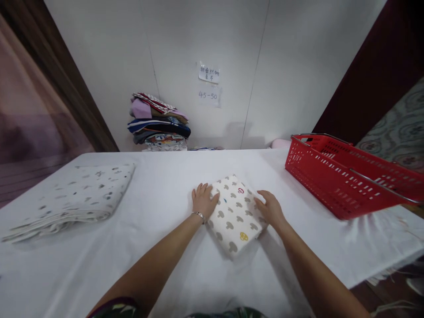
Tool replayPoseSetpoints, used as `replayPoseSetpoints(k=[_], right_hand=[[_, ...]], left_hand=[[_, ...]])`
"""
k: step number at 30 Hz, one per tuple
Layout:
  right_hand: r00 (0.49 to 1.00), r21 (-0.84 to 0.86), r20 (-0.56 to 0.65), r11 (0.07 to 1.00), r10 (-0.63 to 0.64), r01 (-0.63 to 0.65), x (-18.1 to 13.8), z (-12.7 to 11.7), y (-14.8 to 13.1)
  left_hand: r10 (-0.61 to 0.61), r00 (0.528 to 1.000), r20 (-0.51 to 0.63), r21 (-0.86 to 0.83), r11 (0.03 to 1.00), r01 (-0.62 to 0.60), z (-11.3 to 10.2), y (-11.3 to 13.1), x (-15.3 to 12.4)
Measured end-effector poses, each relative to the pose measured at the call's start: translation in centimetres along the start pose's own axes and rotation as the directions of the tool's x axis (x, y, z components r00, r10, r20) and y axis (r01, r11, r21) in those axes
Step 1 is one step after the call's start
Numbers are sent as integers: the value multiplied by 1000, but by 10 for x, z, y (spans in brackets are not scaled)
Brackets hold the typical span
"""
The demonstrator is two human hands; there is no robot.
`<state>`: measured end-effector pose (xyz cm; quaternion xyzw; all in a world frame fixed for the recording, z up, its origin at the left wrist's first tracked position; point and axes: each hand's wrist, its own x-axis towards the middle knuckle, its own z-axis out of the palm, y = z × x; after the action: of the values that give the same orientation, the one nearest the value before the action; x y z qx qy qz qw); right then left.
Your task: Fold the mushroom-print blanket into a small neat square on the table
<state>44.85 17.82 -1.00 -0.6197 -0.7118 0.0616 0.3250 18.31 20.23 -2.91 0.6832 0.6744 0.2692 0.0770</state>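
Observation:
A folded white cloth (pixel 234 213) lies on the table before me, printed with grey mushrooms plus a yellow and a red one. It is turned cornerwise, its edges slightly thick from the layers. My left hand (pixel 202 202) rests at its left side, fingers spread on the tabletop and thumb touching the cloth's edge. At the right side, my right hand (pixel 270 208) lies against the cloth, thumb on its border and index finger stretched apart from it. Its remaining fingers are partly hidden. A bracelet (pixel 200 216) circles my left wrist.
A larger folded white cloth (pixel 82 190) with small dark prints lies left on the white-covered table (pixel 159 176). A red perforated basket (pixel 331 181) stands at the right. Beyond the far edge rises a stack of folded fabrics (pixel 160 123), near a wall with paper notes (pixel 209 84).

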Motion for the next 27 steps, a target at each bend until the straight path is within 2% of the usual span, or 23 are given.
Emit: replayPoseSetpoints(k=[4,8,11,14,17,21,23,27], right_hand=[[988,-141,151,990,30,-8,36,15,-27],[964,-239,258,971,72,-8,52,27,-38],[970,-256,233,967,68,-6,56,32,-34],[966,-288,214,954,147,-81,60,34,-26],[945,-320,267,942,190,-99,62,36,-20],[942,-344,299,938,152,-43,61,38,-16],[941,-364,304,931,149,-30,61,39,-13],[934,-385,318,923,161,-28,62,36,-15]], left_hand=[[-5,999,35,-14,1000,5,-5,-3,-3],[47,999,3,-45,998,-47,-11,-5,-14],[150,989,-8,-62,987,-150,-10,-2,-21],[224,973,53,-63,973,-220,-7,3,-22],[227,967,119,-45,974,-223,-6,6,-20],[215,965,147,-53,976,-210,-14,11,-22],[272,947,170,-58,962,-266,-18,15,-26],[385,882,273,-49,921,-387,-15,18,-35]])
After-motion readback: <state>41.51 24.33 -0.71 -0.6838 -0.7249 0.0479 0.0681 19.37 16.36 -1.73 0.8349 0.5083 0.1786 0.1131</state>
